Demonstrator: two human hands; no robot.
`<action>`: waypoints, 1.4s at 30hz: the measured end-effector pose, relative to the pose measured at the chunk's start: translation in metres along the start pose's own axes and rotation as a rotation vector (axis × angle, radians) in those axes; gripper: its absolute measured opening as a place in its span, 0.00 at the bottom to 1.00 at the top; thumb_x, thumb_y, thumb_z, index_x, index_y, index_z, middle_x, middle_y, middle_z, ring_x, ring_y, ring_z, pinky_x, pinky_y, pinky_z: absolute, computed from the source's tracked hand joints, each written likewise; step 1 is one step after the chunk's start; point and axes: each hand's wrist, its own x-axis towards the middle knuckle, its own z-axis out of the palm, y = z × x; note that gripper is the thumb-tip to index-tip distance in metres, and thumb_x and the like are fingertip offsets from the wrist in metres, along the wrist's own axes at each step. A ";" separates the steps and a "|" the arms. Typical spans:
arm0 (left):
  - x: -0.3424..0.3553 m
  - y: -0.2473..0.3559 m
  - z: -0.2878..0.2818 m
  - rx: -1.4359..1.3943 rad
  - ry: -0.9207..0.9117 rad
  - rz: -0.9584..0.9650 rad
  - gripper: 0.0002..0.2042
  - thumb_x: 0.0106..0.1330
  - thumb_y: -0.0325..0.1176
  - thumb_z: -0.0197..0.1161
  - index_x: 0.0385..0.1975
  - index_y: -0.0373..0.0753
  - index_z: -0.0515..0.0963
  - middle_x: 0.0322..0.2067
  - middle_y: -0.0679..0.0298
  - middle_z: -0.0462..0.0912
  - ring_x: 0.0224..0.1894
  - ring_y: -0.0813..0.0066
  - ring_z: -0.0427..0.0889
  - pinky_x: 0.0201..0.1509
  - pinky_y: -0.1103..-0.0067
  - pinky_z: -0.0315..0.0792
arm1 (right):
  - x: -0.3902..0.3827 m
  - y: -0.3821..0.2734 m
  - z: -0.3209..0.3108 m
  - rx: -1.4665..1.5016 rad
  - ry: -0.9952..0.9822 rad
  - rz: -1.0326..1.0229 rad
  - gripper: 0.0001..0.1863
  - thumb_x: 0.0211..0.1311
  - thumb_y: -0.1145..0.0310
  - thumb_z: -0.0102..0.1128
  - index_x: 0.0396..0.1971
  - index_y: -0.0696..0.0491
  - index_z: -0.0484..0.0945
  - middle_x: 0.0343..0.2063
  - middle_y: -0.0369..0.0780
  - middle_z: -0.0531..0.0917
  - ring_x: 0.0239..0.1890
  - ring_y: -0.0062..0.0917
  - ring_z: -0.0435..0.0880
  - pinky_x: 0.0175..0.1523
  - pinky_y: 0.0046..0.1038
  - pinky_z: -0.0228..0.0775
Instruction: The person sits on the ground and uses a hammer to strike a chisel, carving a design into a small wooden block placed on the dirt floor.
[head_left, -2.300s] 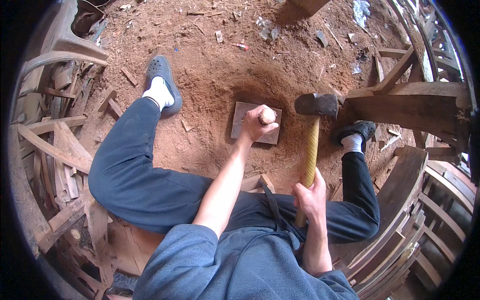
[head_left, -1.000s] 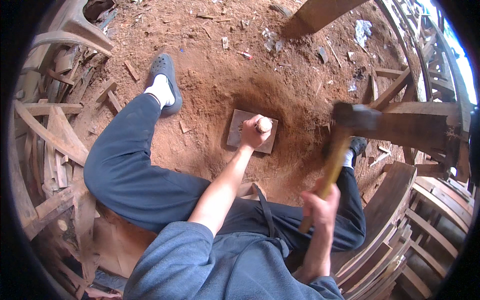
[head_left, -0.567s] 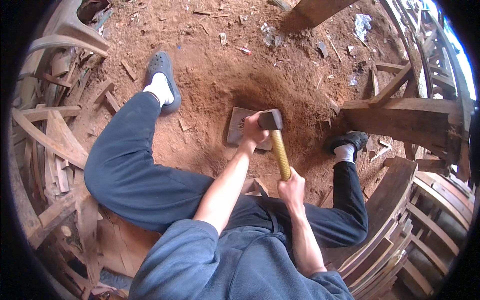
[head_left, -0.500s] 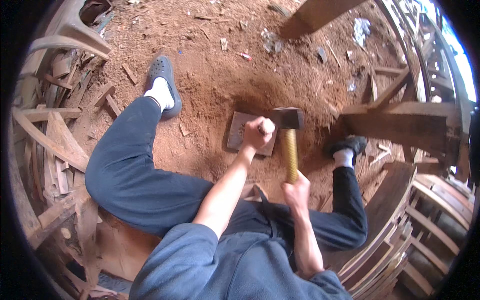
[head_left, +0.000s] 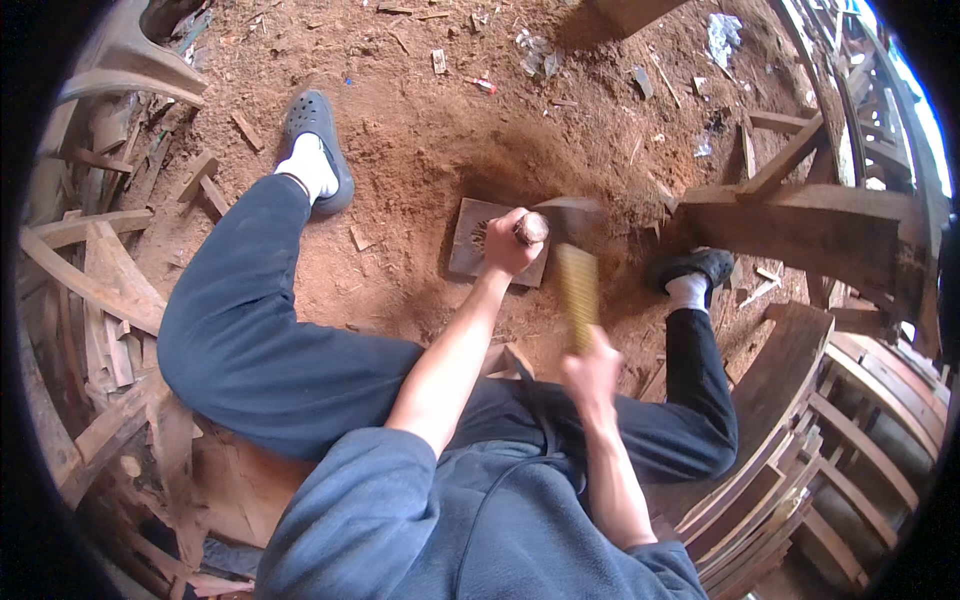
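Over the slab on the ground, the left hand is wrapped round a rod, end up; the right hand grips the hammer. Best hold the rod steady, keep knuckles clear of its top and strike squarely.

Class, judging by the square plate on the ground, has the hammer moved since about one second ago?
Yes: the hammer has moved left in the picture, closer to the square plate.

There are two hands, one hammer, one round-ended rod and one square plate. Two clogs and two socks show; wood pieces are beyond counting.
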 end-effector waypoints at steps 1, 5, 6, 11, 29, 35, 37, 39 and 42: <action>-0.002 0.000 0.000 -0.042 -0.019 0.055 0.08 0.41 0.29 0.63 0.23 0.39 0.77 0.22 0.60 0.80 0.27 0.67 0.82 0.32 0.76 0.74 | 0.007 0.003 0.014 0.131 -0.107 0.047 0.05 0.41 0.80 0.53 0.22 0.59 0.70 0.13 0.42 0.71 0.15 0.23 0.72 0.22 0.28 0.64; -0.004 -0.001 0.001 0.106 0.036 0.029 0.10 0.39 0.29 0.63 0.25 0.39 0.77 0.21 0.58 0.79 0.27 0.62 0.82 0.31 0.74 0.74 | -0.005 0.015 -0.030 0.483 -0.060 0.040 0.06 0.40 0.81 0.55 0.22 0.57 0.70 0.13 0.35 0.70 0.12 0.17 0.69 0.16 0.22 0.60; 0.001 -0.003 0.003 0.038 -0.016 -0.063 0.10 0.40 0.30 0.63 0.25 0.38 0.77 0.21 0.58 0.79 0.26 0.61 0.82 0.31 0.73 0.74 | -0.007 0.012 -0.055 0.488 0.065 -0.024 0.07 0.40 0.81 0.55 0.22 0.56 0.69 0.13 0.33 0.70 0.11 0.16 0.67 0.14 0.20 0.58; -0.002 -0.001 0.005 0.074 0.015 -0.041 0.09 0.40 0.29 0.63 0.23 0.36 0.74 0.21 0.57 0.79 0.26 0.61 0.81 0.30 0.73 0.73 | -0.023 -0.013 -0.136 1.064 0.411 -0.271 0.13 0.46 0.84 0.55 0.28 0.54 0.62 0.13 0.32 0.65 0.09 0.14 0.62 0.12 0.18 0.55; -0.006 -0.003 0.009 0.079 0.043 -0.029 0.09 0.41 0.29 0.63 0.24 0.37 0.75 0.21 0.58 0.80 0.25 0.64 0.82 0.30 0.74 0.74 | -0.030 -0.035 -0.142 1.061 0.432 -0.305 0.14 0.43 0.83 0.57 0.27 0.54 0.62 0.12 0.33 0.66 0.11 0.13 0.64 0.16 0.14 0.59; 0.000 -0.005 0.012 0.099 -0.058 -0.090 0.08 0.47 0.33 0.65 0.26 0.41 0.78 0.24 0.56 0.82 0.29 0.56 0.82 0.31 0.69 0.76 | -0.007 -0.003 0.005 -0.090 -0.084 0.090 0.08 0.45 0.77 0.52 0.30 0.58 0.74 0.23 0.56 0.78 0.30 0.50 0.80 0.34 0.45 0.71; 0.001 -0.005 0.013 0.411 -0.204 0.009 0.06 0.48 0.30 0.63 0.26 0.40 0.77 0.25 0.54 0.81 0.30 0.52 0.81 0.32 0.68 0.75 | -0.004 0.018 0.026 -0.007 -0.106 0.012 0.11 0.44 0.79 0.49 0.31 0.59 0.74 0.25 0.57 0.78 0.35 0.55 0.77 0.38 0.48 0.70; -0.002 -0.003 0.013 0.151 -0.057 -0.021 0.06 0.47 0.30 0.64 0.24 0.40 0.75 0.23 0.55 0.80 0.29 0.52 0.81 0.31 0.69 0.75 | -0.010 0.032 0.026 0.182 -0.129 0.052 0.12 0.43 0.77 0.51 0.32 0.61 0.75 0.19 0.52 0.78 0.27 0.37 0.81 0.33 0.34 0.70; -0.006 -0.001 0.013 0.003 -0.024 0.009 0.09 0.44 0.33 0.65 0.25 0.41 0.75 0.23 0.54 0.79 0.29 0.52 0.80 0.30 0.68 0.74 | -0.021 0.031 0.007 0.450 -0.104 0.071 0.08 0.39 0.83 0.52 0.25 0.59 0.71 0.14 0.33 0.70 0.16 0.16 0.68 0.21 0.20 0.60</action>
